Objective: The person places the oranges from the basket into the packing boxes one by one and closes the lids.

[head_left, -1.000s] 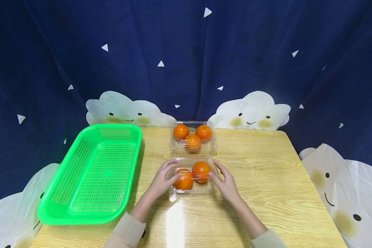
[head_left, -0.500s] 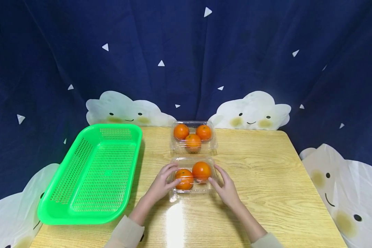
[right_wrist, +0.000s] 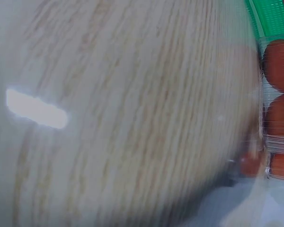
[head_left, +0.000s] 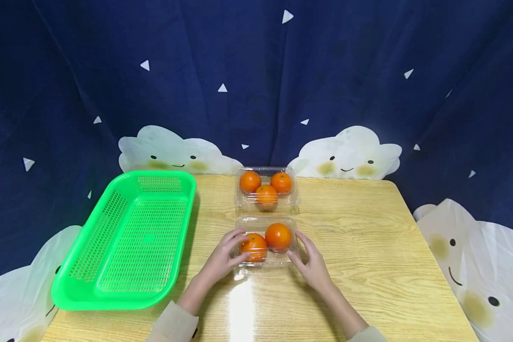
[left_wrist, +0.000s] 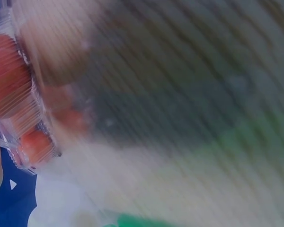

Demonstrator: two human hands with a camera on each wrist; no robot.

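Two oranges are visible through the near clear plastic clamshell box at the middle of the table. My left hand holds its left end, thumb at the front and fingers over the top edge. At the opposite end my right hand grips the right side between thumb and fingers. Just behind stands a second clear clamshell box with three oranges inside. Both wrist views catch the clear boxes only at their edges; the left one is badly blurred. Whether the near lid is fully latched, I cannot tell.
A large green plastic basket with perforated sides stands on the left of the wooden table. Behind the table hangs a dark blue curtain with white triangles and cloud faces.
The near oranges have shifted very slightly to the right. My left fingers have slid a little toward me along the box's end; the right hand has moved only slightly.
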